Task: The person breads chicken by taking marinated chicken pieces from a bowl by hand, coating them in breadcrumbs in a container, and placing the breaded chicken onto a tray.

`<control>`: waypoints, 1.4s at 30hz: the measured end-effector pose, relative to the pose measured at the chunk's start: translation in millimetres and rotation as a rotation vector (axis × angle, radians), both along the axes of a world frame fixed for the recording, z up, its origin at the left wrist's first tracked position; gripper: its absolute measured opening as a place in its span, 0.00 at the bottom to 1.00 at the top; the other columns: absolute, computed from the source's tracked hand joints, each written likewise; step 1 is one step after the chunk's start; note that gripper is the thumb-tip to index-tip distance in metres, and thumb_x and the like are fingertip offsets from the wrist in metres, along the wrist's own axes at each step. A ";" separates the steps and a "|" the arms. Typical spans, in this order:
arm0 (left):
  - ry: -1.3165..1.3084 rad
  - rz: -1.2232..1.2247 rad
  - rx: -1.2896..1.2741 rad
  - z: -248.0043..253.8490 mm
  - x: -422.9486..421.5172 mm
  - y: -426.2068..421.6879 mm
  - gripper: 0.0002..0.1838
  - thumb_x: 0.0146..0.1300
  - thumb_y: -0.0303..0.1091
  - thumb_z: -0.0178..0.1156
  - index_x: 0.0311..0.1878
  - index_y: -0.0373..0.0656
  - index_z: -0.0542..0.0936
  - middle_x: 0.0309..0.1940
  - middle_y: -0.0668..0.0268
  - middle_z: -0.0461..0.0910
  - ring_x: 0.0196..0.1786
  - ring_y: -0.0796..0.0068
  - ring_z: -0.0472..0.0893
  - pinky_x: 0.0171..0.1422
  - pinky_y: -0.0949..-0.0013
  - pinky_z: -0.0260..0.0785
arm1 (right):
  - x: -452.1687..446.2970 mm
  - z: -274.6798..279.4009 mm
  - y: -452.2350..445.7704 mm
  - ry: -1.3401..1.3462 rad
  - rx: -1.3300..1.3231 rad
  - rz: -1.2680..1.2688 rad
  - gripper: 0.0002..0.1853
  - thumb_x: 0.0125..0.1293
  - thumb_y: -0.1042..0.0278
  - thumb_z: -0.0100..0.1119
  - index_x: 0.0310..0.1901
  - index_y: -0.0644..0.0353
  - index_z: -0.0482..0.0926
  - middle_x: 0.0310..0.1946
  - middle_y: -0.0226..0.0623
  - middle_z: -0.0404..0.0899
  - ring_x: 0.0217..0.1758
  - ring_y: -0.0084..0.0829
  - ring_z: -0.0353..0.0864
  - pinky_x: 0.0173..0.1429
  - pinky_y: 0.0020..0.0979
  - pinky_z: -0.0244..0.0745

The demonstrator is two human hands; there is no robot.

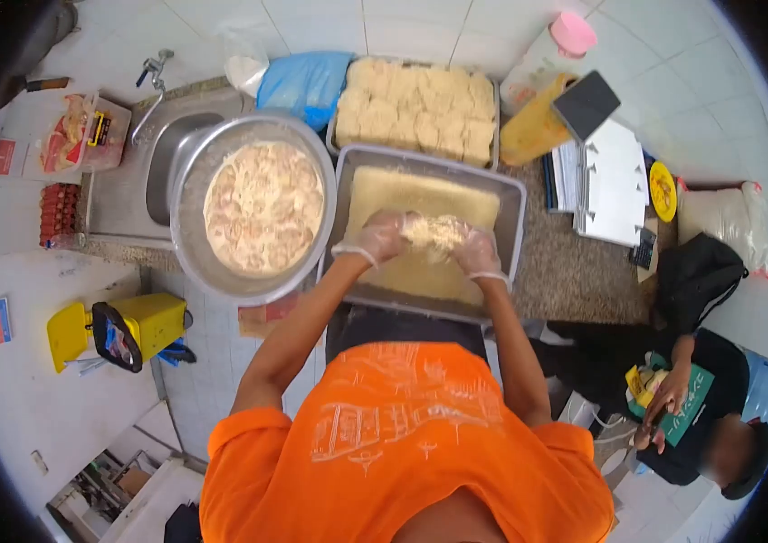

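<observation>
My left hand [384, 237] and my right hand [477, 251], both in clear plastic gloves, have their fingers closed on the two ends of a crumb-coated piece of meat [432, 233]. The piece is stretched between them, over a grey tub [512, 262] with a layer of pale breadcrumbs [379, 192] inside. To the left stands a large metal bowl [183, 181] of raw meat pieces in creamy batter [263, 210]. Behind the tub, a tray of breaded pieces [415, 109] is packed full.
A sink [166, 172] with a tap lies left of the bowl. A blue bag [305, 86] sits behind. On the right are a yellow container [533, 118], a binder [610, 185] and a black bag [699, 281]. Another person [719, 398] sits at lower right.
</observation>
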State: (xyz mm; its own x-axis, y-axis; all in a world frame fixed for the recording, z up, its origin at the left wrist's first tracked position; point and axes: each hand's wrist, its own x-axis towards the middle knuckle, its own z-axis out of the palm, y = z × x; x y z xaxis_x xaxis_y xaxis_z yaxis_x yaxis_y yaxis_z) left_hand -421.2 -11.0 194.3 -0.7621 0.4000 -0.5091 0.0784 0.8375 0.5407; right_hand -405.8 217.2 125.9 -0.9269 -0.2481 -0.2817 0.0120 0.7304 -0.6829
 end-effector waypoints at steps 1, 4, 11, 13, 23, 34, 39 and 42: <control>0.068 0.008 0.014 4.0 -14.9 -1.8 0.29 0.55 0.43 0.61 0.61 0.50 0.70 0.57 0.53 0.72 0.59 0.54 0.71 0.65 0.61 0.62 | -18.6 15.4 -3.8 0.028 -0.062 -0.042 0.23 0.54 0.68 0.60 0.54 0.60 0.75 0.44 0.46 0.79 0.47 0.40 0.79 0.54 0.35 0.72; 0.275 0.050 0.085 16.9 -34.0 -9.4 0.29 0.56 0.41 0.59 0.63 0.52 0.68 0.53 0.52 0.74 0.55 0.57 0.73 0.63 0.62 0.64 | -49.1 58.3 -6.5 0.051 -0.074 -0.036 0.22 0.56 0.67 0.60 0.54 0.61 0.74 0.42 0.49 0.79 0.45 0.39 0.79 0.54 0.35 0.72; 0.236 -0.064 -0.061 47.5 -147.6 -39.4 0.32 0.59 0.37 0.57 0.68 0.51 0.61 0.51 0.51 0.73 0.52 0.61 0.74 0.60 0.63 0.67 | -173.1 77.6 -36.2 0.081 -0.159 -0.025 0.18 0.57 0.72 0.55 0.51 0.62 0.76 0.42 0.50 0.78 0.44 0.42 0.78 0.53 0.34 0.71; 0.064 -0.111 -0.087 33.3 -178.4 -45.1 0.31 0.61 0.37 0.54 0.68 0.49 0.60 0.57 0.49 0.69 0.58 0.58 0.71 0.63 0.63 0.65 | -196.8 36.8 -45.8 0.108 -0.293 0.112 0.19 0.57 0.74 0.54 0.53 0.61 0.75 0.43 0.49 0.79 0.44 0.41 0.78 0.53 0.34 0.71; 0.565 0.017 0.114 -82.3 -250.3 -72.6 0.27 0.60 0.39 0.56 0.64 0.48 0.68 0.56 0.50 0.72 0.58 0.54 0.72 0.64 0.60 0.63 | -260.6 45.8 -72.2 0.052 0.221 0.018 0.17 0.64 0.58 0.52 0.46 0.62 0.77 0.40 0.51 0.79 0.46 0.44 0.79 0.50 0.42 0.73; 0.515 -0.056 -0.107 -88.9 -204.1 -45.0 0.12 0.57 0.35 0.51 0.38 0.42 0.80 0.35 0.53 0.81 0.40 0.52 0.80 0.46 0.55 0.71 | -259.8 48.2 -122.1 0.072 0.562 0.420 0.14 0.64 0.68 0.46 0.45 0.58 0.80 0.43 0.51 0.79 0.46 0.45 0.80 0.49 0.39 0.74; 0.659 0.442 0.293 -27.8 -77.6 -117.0 0.14 0.53 0.27 0.56 0.44 0.43 0.80 0.40 0.55 0.81 0.43 0.55 0.79 0.49 0.60 0.71 | -159.9 95.0 -193.4 0.193 0.144 0.329 0.13 0.62 0.66 0.51 0.45 0.51 0.81 0.40 0.46 0.81 0.42 0.46 0.80 0.46 0.42 0.74; 0.496 0.667 -0.021 -61.0 2.0 -203.3 0.17 0.54 0.24 0.55 0.48 0.47 0.80 0.46 0.57 0.80 0.46 0.58 0.79 0.53 0.63 0.71 | -106.2 77.8 -264.3 0.331 0.082 0.630 0.10 0.58 0.68 0.55 0.40 0.55 0.81 0.35 0.48 0.81 0.39 0.47 0.80 0.44 0.43 0.74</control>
State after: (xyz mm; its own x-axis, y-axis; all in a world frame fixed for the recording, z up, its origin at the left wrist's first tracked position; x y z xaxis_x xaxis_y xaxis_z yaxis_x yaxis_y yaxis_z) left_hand -419.2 -214.3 133.3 -0.9739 -0.2208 -0.0535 -0.2125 0.8022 0.5580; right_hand -512.0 -47.1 203.7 -0.6545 -0.7543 -0.0512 -0.6272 0.5795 -0.5204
